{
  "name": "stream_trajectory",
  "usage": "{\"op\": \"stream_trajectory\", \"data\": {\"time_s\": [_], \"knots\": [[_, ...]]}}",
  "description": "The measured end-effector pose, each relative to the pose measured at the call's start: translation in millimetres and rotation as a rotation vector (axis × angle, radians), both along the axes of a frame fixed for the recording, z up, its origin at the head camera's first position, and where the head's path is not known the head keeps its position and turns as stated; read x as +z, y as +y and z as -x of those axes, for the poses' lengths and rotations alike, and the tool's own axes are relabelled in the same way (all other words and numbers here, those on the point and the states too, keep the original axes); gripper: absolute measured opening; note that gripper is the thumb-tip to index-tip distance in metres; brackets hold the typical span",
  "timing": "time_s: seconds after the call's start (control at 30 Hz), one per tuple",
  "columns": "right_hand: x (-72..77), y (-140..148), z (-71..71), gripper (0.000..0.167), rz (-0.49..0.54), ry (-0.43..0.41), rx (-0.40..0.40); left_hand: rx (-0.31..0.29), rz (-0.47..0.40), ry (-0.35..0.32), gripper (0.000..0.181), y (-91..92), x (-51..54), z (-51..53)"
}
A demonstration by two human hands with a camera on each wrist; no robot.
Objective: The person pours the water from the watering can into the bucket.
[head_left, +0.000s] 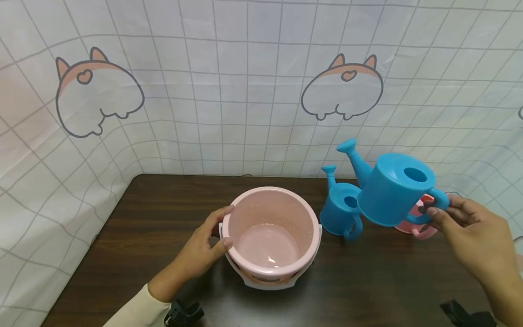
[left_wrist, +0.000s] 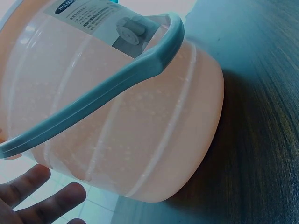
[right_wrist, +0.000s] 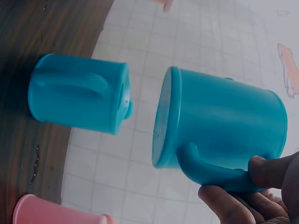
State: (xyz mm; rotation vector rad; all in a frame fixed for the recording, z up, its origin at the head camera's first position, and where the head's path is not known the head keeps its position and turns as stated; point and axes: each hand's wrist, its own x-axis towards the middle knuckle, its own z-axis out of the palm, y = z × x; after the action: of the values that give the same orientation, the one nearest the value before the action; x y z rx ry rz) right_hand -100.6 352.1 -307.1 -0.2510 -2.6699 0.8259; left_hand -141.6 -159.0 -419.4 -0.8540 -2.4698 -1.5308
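Observation:
A pink bucket (head_left: 267, 272) with clear water in it stands at the middle of the dark table. My left hand (head_left: 200, 247) grips its left rim, thumb on the near side; in the left wrist view fingers (left_wrist: 56, 200) show beside the bucket wall (left_wrist: 126, 130) and its handle (left_wrist: 103, 93). My right hand (head_left: 478, 236) pinches the handle of a large blue watering can (head_left: 384, 190), held above the table to the right of the bucket, spout toward the left. The right wrist view shows the right hand (right_wrist: 247, 200) around that can's handle, below the can body (right_wrist: 224, 121).
A smaller blue watering can (head_left: 341, 211), also in the right wrist view (right_wrist: 74, 93), stands right of the bucket. Behind the held can is a pink can (head_left: 408, 225), partly hidden. A white grid-patterned cloth (head_left: 229, 91) hangs behind the table (head_left: 163, 204).

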Motion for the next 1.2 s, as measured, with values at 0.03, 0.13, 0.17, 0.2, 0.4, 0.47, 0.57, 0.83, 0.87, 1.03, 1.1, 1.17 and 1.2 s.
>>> {"op": "stream_trajectory", "data": {"time_s": [0.03, 0.13, 0.17, 0.2, 0.4, 0.47, 0.57, 0.83, 0.87, 1.03, 1.1, 1.17, 1.2], "knots": [[-0.8, 1, 0.6, 0.062, 0.014, -0.007, -0.007, 0.002, 0.002, -0.001, 0.064, 0.0, 0.3, -0.1], [-2.8, 5, 3.0, 0.062, 0.031, -0.014, -0.019, 0.005, 0.007, 0.000, 0.064, 0.1, 1.2, -0.2], [-3.3, 6, 3.9, 0.064, 0.029, -0.019, -0.020, 0.006, 0.008, 0.000, 0.064, 0.2, 1.3, -0.3], [-3.4, 7, 4.7, 0.064, 0.021, -0.023, -0.025, 0.006, 0.008, -0.002, 0.064, 0.3, 1.4, -0.4], [-7.6, 11, 9.7, 0.066, 0.034, -0.037, -0.058, 0.008, 0.008, -0.008, 0.064, 0.0, 0.8, -0.2], [-10.5, 12, 11.1, 0.066, 0.060, -0.032, -0.074, 0.009, 0.007, -0.010, 0.064, 0.0, 0.3, -0.2], [-15.5, 13, 13.5, 0.064, 0.098, -0.017, -0.098, 0.009, 0.004, -0.007, 0.064, 0.0, -0.4, -0.1], [-24.4, 15, 19.1, 0.066, 0.109, -0.033, -0.154, 0.000, -0.003, 0.012, 0.063, 0.3, -0.6, 0.3], [-26.0, 15, 20.0, 0.065, 0.113, -0.026, -0.153, -0.001, -0.005, 0.011, 0.063, 0.4, -0.6, 0.4], [-32.8, 15, 24.2, 0.062, 0.163, 0.012, -0.134, 0.004, -0.006, 0.007, 0.063, 0.7, -0.8, 0.3], [-35.8, 14, 25.5, 0.063, 0.161, 0.011, -0.141, 0.006, -0.006, 0.006, 0.063, 0.8, -0.6, 0.3], [-38.7, 13, 26.3, 0.065, 0.148, -0.003, -0.151, 0.006, -0.006, 0.006, 0.063, 0.7, -0.6, 0.3], [-40.1, 14, 26.6, 0.065, 0.140, -0.009, -0.154, 0.007, -0.005, 0.006, 0.063, 0.7, -0.7, 0.3]]}}
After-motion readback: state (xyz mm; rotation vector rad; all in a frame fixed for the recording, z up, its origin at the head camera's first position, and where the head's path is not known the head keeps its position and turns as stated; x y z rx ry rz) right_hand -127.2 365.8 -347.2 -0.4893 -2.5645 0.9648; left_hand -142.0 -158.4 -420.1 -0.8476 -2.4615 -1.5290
